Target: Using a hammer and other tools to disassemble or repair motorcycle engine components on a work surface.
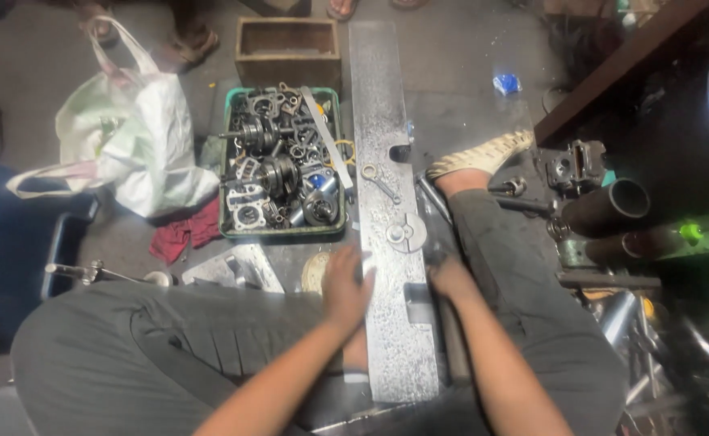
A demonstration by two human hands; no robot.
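My left hand (346, 287) lies flat, fingers spread, on the long steel plate (391, 242), whose length runs straight away from me; my right hand (451, 278) curls beside its edge, grip unclear.

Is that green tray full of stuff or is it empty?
Full. The green tray is heaped with dark metal engine parts, gears and shafts piled almost to its rim, hiding the bottom.
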